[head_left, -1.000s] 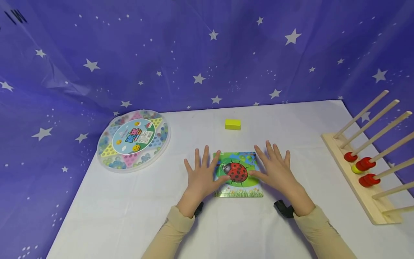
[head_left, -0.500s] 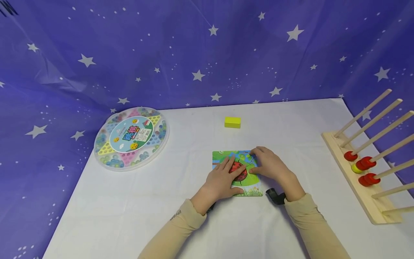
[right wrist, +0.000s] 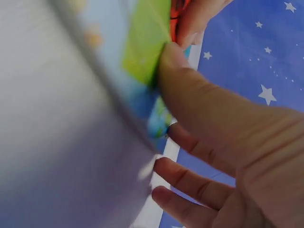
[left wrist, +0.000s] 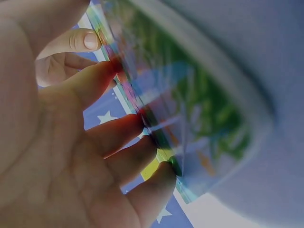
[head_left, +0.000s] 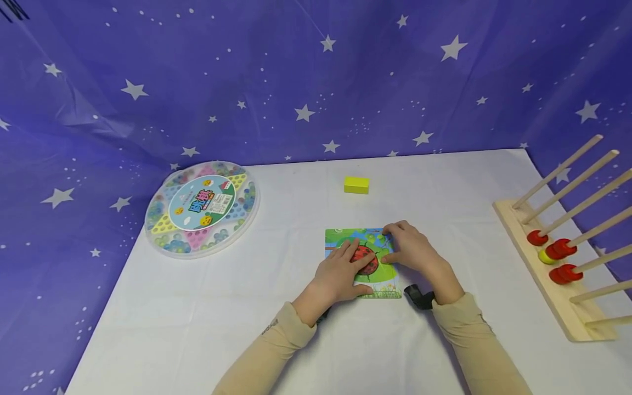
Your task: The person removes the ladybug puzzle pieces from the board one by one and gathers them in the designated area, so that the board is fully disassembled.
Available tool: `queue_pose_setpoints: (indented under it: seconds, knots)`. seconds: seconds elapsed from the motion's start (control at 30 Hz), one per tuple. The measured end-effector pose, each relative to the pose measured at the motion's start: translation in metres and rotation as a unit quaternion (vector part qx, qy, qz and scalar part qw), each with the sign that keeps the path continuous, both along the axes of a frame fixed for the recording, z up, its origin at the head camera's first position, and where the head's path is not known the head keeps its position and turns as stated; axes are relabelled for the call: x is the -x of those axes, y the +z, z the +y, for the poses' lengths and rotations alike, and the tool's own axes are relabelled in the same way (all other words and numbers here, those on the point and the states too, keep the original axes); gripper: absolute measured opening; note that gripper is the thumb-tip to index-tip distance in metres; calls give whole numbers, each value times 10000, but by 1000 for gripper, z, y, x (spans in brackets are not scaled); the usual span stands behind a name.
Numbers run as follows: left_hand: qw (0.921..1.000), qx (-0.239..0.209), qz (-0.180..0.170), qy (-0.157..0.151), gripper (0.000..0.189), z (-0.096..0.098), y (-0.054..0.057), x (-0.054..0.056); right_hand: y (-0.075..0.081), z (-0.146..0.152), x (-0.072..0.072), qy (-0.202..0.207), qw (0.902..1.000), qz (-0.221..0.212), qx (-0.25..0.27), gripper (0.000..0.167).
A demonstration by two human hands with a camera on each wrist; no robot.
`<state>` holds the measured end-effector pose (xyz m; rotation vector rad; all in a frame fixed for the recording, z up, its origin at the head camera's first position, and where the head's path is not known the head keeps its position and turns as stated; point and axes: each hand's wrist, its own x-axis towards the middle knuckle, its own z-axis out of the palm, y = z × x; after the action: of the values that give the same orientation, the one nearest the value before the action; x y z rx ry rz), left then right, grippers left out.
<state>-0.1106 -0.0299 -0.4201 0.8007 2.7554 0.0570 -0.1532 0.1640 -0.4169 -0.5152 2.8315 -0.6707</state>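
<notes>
A square ladybug puzzle lies flat on the white table, its picture partly covered by both hands. My left hand rests on the puzzle's left and middle with the fingers spread over the ladybug and the thumb near the lower edge. In the left wrist view, the fingertips of that left hand touch the printed surface. At the far right corner, my right hand grips the puzzle with bent fingers at its edge and the thumb on the picture. The right wrist view shows this thumb pressed against the green print.
A round Chinese checkers set with coloured marbles lies at the back left. A yellow block sits behind the puzzle. On the right stands a wooden peg rack with tall rods and several red and yellow beads.
From spread above the puzzle, both hands have come down onto it. The left moved right across the ladybug, and the right bent its fingers at the far right corner. They have barely moved since.
</notes>
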Motion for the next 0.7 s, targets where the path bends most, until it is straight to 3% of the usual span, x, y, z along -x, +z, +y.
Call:
queue_pose_setpoints:
  seconds: [0.23, 0.4, 0.7]
  knots:
    - [9999, -90, -99, 11, 73, 0, -2, 1, 6, -7, 4, -71, 9993, -283, -223, 58]
    - [9998, -151, -74, 40, 70, -1, -2, -1, 6, -10, 4, -66, 9973, -733, -41, 59]
    - [9998, -166, -37, 53, 71, -1, -2, -2, 4, -12, -5, -485, 9976, -493, -96, 62]
